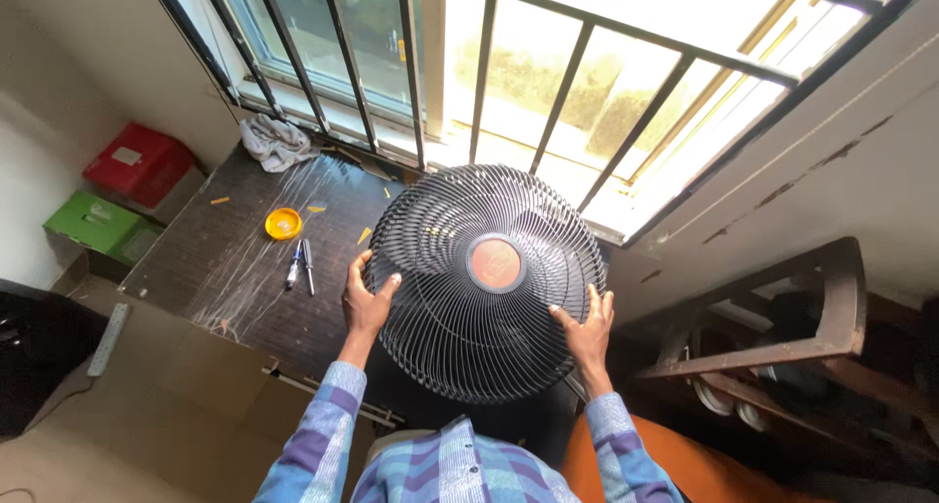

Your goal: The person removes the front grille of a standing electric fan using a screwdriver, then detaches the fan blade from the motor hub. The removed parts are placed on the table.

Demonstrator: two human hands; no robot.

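You hold the round fan grille [486,283] by its rim, left hand [364,304] and right hand [587,329] fingers grasping it (screwdrivers [300,264] idle on the counter [245,278]), apparently not yet fitted.

This looks like a lived-in home room. A barred window [548,92] fills the upper frame above a dark wooden table [245,268]. Storage boxes [117,195] sit at left, a wooden chair [782,337] at right.

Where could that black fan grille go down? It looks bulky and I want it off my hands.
Bare dark table lies left of the left hand, below the screwdrivers and yellow lid. The back corner by the rag is crowded. The fan grille, also held by the right hand, covers the right end.
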